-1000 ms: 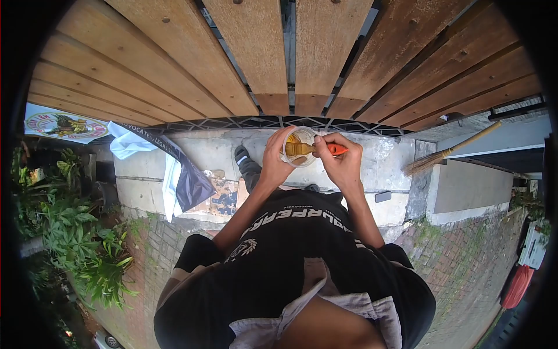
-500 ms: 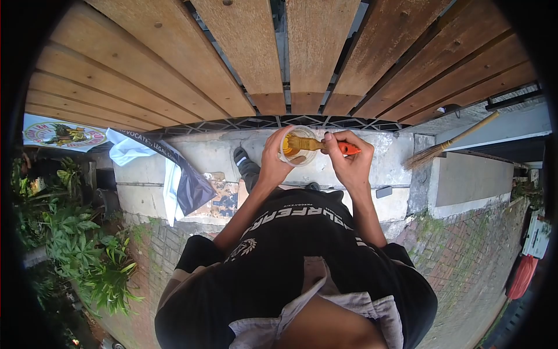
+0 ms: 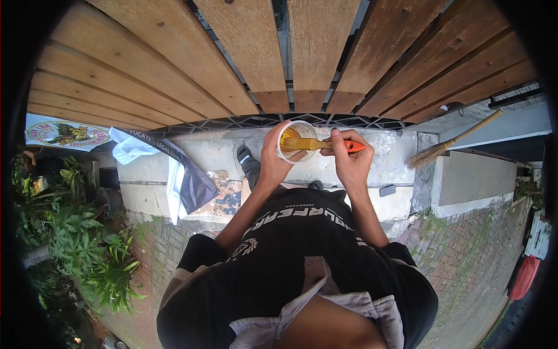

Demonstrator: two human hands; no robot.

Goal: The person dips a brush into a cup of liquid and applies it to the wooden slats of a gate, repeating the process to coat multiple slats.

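Observation:
My left hand [image 3: 274,158] is wrapped round a clear plastic cup [image 3: 307,129] with some amber-brown liquid in the bottom. In my right hand [image 3: 353,160] is a paintbrush [image 3: 354,146], pinched by its orange-red handle. Its yellow-stained bristles [image 3: 300,143] reach over the rim into the cup. Both hands are held in front of my chest, just short of the slatted wooden surface [image 3: 317,58]. The front ends of several slats look darker and redder than the rest.
A straw broom [image 3: 456,139] leans at the right. White and dark printed cloth banners [image 3: 192,183] hang at the left, beside green plants [image 3: 75,232]. A phone-like dark rectangle [image 3: 387,190] lies on the pale concrete ledge [image 3: 145,200]. Brick paving [image 3: 465,256] lies behind me.
The brush's bristles have shifted slightly left and down within the cup. Both hands keep their hold, and the whole view has drifted a little.

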